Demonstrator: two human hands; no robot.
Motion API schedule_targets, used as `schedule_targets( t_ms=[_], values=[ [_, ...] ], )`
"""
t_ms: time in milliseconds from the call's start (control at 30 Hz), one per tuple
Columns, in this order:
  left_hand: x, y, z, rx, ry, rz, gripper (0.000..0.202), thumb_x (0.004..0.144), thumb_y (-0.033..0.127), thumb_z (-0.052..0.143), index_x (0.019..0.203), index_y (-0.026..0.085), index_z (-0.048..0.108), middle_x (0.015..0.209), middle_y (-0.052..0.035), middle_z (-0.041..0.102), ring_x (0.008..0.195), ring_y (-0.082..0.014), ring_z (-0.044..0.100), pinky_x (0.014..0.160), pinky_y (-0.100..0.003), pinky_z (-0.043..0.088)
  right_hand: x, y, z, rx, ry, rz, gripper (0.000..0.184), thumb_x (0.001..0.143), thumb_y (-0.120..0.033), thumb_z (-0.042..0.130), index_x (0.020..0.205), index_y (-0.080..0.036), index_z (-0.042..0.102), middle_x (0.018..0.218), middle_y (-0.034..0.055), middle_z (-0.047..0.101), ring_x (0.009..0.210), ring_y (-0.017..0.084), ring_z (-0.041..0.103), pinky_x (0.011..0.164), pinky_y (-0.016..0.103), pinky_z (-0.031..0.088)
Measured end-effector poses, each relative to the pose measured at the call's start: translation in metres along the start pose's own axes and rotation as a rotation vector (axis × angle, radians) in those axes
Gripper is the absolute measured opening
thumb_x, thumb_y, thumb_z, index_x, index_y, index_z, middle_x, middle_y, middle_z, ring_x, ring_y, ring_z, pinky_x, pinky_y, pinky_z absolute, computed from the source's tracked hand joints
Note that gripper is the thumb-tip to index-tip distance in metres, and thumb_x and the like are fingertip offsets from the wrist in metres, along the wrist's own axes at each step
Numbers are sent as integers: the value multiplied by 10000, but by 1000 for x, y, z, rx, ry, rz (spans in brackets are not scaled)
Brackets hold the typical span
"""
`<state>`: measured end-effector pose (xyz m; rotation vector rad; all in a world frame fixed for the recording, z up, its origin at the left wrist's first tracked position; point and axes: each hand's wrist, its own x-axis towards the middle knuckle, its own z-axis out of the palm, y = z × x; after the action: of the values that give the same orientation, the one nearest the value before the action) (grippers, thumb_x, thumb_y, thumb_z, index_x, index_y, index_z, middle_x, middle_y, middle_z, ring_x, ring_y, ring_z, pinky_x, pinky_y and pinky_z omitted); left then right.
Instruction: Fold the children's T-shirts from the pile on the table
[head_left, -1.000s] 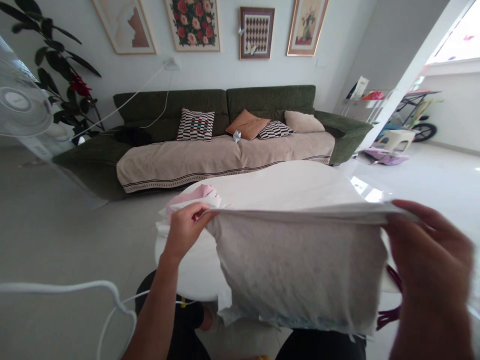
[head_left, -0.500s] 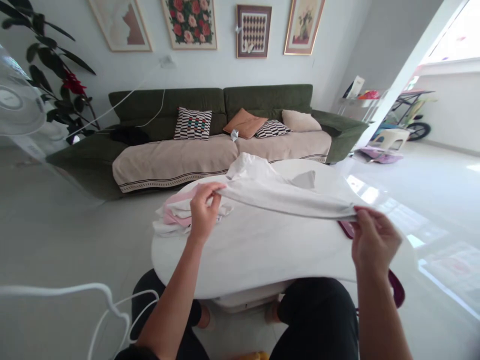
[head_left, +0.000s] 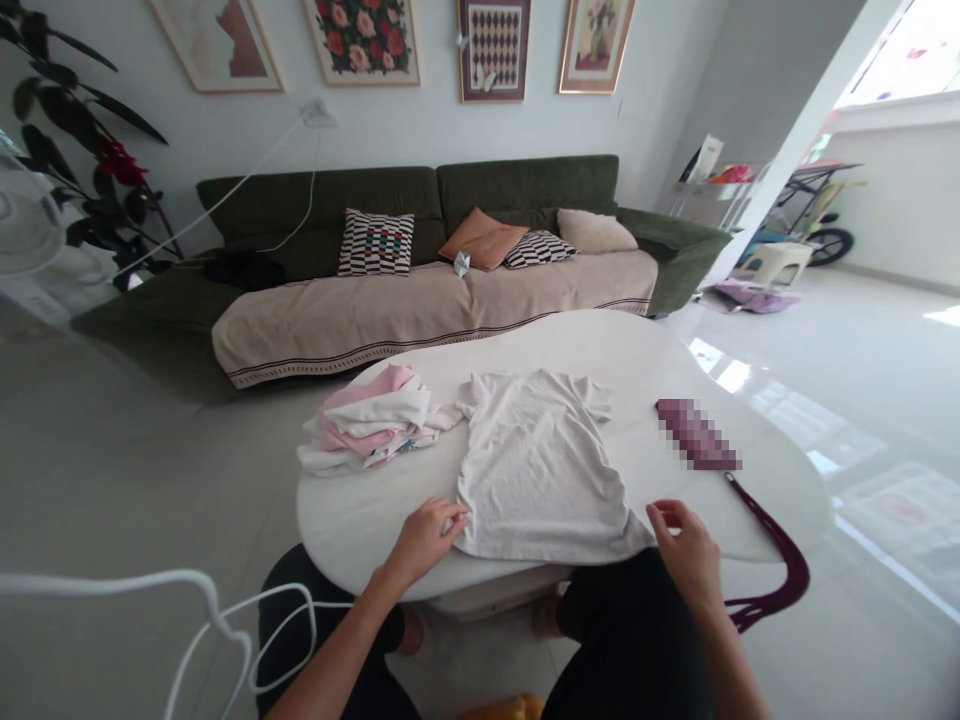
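A white short-sleeved T-shirt (head_left: 540, 470) lies spread on the white table, its hem towards me and a few wrinkles across its front. My left hand (head_left: 426, 540) is at the lower left edge of the shirt, thumb and fingertips pinched on the fabric. At the opposite lower corner, my right hand (head_left: 686, 550) has its fingers bent together on the edge of the cloth, which is drawn out towards it. Left of the shirt sits a crumpled pile of pink and white clothes (head_left: 375, 420), close to the left sleeve.
On the right of the white table (head_left: 600, 340) lies a dark red phone-like object (head_left: 694, 435), blurred out, with a dark red strap (head_left: 784, 560) hanging over the edge. A white cable (head_left: 202, 590) loops at lower left. Behind stands a green sofa (head_left: 315, 215) with cushions.
The T-shirt has come down from being held stretched in the air and now lies flat on the table. Both hands have lowered towards me, uncovering the dark red object.
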<state>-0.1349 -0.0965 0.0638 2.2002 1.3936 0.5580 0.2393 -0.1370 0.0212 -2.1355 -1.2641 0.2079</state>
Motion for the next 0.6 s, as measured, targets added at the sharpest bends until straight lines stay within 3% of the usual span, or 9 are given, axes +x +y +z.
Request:
schedule_targets(
  t_ms=[67,133,200,300,467,600],
  values=[
    [19,4,5,-3,47,38,252,833,254,413,947,234,637,888,-24,638,855,-164,573,813,-275,428,11,-4,10,-97,-37,-17,391,743,-457,412,962,-165,554,837,90,610,721,199,579,657,309,408],
    [38,7,18,-26,48,88,275,839,225,397,998,218,620,1011,-40,615,953,-158,552,872,-274,407,18,-7,21,-169,-145,-13,395,750,-414,408,1016,-153,537,812,88,616,710,198,581,643,304,405],
    [53,8,35,-20,4,135,309,834,205,403,1085,201,581,1169,-58,544,1098,-163,476,950,-292,357,22,-10,30,-201,-224,-11,330,750,-378,412,954,-168,565,726,59,620,679,189,580,610,283,395],
    [65,5,55,86,-70,138,405,818,256,455,1219,210,476,1350,-68,372,1267,-216,270,1026,-390,255,29,-8,27,-219,-223,2,268,756,-366,408,862,-200,590,683,34,619,649,169,574,559,250,371],
    [57,3,71,251,-142,82,571,803,496,438,1316,266,338,1431,-56,202,1308,-310,83,1042,-473,158,40,6,4,-293,-175,69,255,758,-274,391,871,-190,604,759,64,621,674,174,566,549,253,359],
    [34,19,85,249,-178,84,682,757,608,421,1340,285,278,1450,-51,127,1304,-343,49,1033,-495,163,35,-15,17,-336,-106,-63,291,779,-212,365,948,-189,602,933,105,593,876,210,543,661,285,404]
  ],
)
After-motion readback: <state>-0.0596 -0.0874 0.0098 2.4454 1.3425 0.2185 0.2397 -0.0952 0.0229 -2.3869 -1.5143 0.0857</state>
